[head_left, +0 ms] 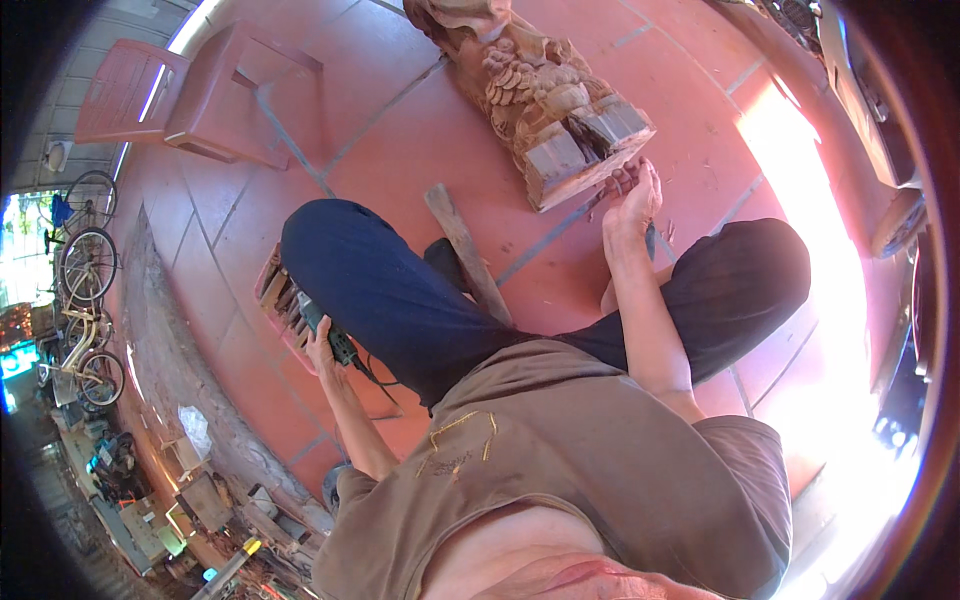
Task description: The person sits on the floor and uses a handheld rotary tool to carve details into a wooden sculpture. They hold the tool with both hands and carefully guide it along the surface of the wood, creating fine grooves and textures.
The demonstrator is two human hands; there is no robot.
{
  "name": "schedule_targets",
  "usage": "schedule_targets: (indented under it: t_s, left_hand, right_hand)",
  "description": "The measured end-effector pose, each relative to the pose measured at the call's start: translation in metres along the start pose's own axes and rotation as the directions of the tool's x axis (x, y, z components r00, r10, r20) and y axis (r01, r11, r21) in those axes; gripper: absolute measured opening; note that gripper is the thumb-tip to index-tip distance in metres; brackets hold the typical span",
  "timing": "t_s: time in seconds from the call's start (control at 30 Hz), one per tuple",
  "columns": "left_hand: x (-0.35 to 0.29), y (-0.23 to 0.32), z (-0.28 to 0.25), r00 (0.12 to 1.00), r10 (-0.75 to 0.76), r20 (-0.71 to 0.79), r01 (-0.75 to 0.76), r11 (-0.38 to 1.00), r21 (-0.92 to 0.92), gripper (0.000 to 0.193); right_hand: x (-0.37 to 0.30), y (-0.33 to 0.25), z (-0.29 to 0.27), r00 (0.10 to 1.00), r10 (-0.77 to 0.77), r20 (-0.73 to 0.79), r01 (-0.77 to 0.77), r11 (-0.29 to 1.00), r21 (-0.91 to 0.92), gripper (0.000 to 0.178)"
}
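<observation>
At my left thigh, my left hand [320, 347] is closed round a dark green corded power tool [343, 348]. Its cord runs toward my lap, and its front end lies over a reddish basket [272, 312] of slim tools. My right hand [634, 196] is palm up beside the bottom end of a carved wooden figure [545, 95], fingers loosely bent and apart. I see nothing held in it; whether the fingertips touch the wood is unclear. The carving lies on its side on the floor, its flat base toward me. Between my legs rests a rough wooden stick [462, 245].
A pinkish plastic chair [205, 95] stands at the far left. Bicycles [90, 265] and cluttered tools [215, 510] line the left side. Small wood chips [668, 232] lie on the red tiled floor [390, 150] near my right hand. Strong sunlight falls along the right.
</observation>
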State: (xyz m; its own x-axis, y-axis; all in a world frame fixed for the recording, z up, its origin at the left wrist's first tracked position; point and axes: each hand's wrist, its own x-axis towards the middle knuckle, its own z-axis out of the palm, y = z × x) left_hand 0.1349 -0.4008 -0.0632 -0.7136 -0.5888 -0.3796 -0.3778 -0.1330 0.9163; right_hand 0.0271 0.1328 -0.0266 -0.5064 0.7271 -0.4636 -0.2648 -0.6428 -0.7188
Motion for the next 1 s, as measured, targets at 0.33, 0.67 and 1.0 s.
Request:
schedule_targets:
  t_s: [0.33,0.67,1.0]
  left_hand:
    - [-0.016,0.163,0.054,0.94,0.298,0.164,-0.322,0.935,0.149,0.042]
    - [-0.062,0.329,0.185,0.386,0.526,0.758,-0.916,0.121,0.382,0.065]
    - [-0.066,0.322,0.308,0.253,0.133,0.958,-0.961,-0.083,0.265,0.073]
  right_hand:
    - [-0.057,-0.03,0.058,0.914,-0.189,0.358,0.223,0.973,-0.054,0.021]
    - [-0.153,0.018,0.164,0.228,0.394,0.891,-0.015,0.916,-0.401,0.069]
    - [-0.11,0.049,0.198,0.284,0.54,0.792,-0.672,0.702,-0.237,0.048]
